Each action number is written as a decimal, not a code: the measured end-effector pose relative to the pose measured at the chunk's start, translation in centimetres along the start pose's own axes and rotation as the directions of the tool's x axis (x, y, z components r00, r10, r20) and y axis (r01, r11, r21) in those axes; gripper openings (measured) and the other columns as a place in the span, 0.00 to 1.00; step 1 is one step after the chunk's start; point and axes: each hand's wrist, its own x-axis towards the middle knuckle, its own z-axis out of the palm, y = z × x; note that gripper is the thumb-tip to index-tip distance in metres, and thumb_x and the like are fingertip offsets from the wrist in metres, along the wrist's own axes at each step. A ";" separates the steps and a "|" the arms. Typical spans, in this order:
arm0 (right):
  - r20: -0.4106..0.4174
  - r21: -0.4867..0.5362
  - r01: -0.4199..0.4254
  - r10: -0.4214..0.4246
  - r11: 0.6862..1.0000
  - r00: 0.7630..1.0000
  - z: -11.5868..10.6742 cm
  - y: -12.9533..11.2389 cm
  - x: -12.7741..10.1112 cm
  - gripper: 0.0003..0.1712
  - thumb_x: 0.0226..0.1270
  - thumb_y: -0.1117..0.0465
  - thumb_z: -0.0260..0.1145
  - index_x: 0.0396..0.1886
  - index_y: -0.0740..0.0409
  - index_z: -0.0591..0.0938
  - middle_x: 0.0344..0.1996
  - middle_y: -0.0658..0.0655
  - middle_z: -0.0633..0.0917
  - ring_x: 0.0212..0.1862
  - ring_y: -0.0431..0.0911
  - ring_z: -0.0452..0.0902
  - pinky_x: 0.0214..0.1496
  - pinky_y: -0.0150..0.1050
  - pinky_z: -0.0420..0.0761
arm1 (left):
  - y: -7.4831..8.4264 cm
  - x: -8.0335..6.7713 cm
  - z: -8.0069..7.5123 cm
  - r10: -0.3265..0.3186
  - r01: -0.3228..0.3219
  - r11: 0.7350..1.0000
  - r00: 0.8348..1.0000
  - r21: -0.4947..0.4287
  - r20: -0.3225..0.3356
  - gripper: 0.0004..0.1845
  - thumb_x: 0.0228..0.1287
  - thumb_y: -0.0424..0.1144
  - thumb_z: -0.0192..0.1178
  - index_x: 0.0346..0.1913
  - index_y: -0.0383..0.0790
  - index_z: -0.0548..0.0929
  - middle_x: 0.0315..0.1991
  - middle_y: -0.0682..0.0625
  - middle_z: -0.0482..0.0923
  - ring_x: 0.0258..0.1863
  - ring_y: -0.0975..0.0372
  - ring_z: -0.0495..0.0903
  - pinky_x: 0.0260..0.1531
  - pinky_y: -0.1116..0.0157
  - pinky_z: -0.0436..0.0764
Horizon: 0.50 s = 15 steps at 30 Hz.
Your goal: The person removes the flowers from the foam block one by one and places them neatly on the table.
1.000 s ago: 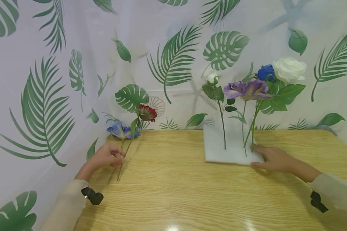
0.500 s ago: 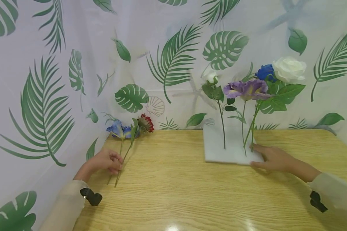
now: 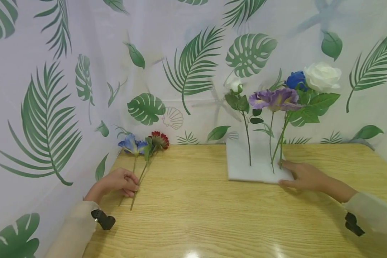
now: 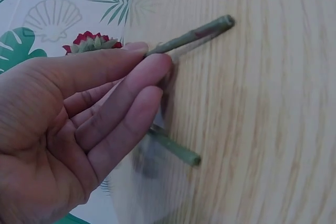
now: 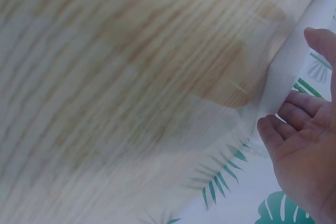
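Note:
In the head view my left hand (image 3: 122, 182) pinches the lower stem of an artificial red flower (image 3: 159, 139), tilted low over the table's left side. The left wrist view shows thumb and fingertips meeting on that green stem (image 4: 194, 35), its cut end sticking out beyond them. A blue artificial flower (image 3: 132, 144) lies just beside it, its stem passing behind the hand. At right, my right hand (image 3: 309, 176) holds the near right corner of a white foam board (image 3: 240, 173), thumb at the front edge, fingers at the side.
Several flowers stand upright in the board: a white rosebud (image 3: 235, 86), a purple flower (image 3: 275, 99), a blue rose (image 3: 296, 80) and a large white rose (image 3: 322, 77). Behind the wooden table (image 3: 193, 208) hangs a leaf-patterned curtain (image 3: 193, 50), which also borders the left side.
The red flower's head has dropped down and slightly left toward the table, beside the blue flower. My left hand has shifted a little lower along with its stem. The right hand stays put.

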 end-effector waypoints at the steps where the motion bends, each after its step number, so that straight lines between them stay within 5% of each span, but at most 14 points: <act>1: 0.000 0.000 0.000 0.000 1.000 1.000 0.0 0.0 0.0 0.48 0.63 0.42 0.73 0.66 0.78 0.73 0.60 0.79 0.79 0.45 0.54 0.87 0.51 0.57 0.85 | 0.0 0.0 0.0 -0.002 0.002 1.000 1.000 -0.002 -0.001 0.13 0.66 0.31 0.67 0.48 0.24 0.82 0.29 0.49 0.87 0.25 0.61 0.88 0.32 0.61 0.90; 15: -0.003 0.011 0.002 -0.002 1.000 1.000 0.0 -0.1 0.1 0.47 0.63 0.43 0.73 0.66 0.79 0.73 0.61 0.79 0.78 0.53 0.65 0.84 0.53 0.58 0.84 | 0.5 -0.2 0.2 -0.012 0.012 1.000 1.000 -0.013 -0.008 0.16 0.66 0.32 0.66 0.51 0.23 0.80 0.33 0.44 0.88 0.25 0.61 0.87 0.31 0.62 0.89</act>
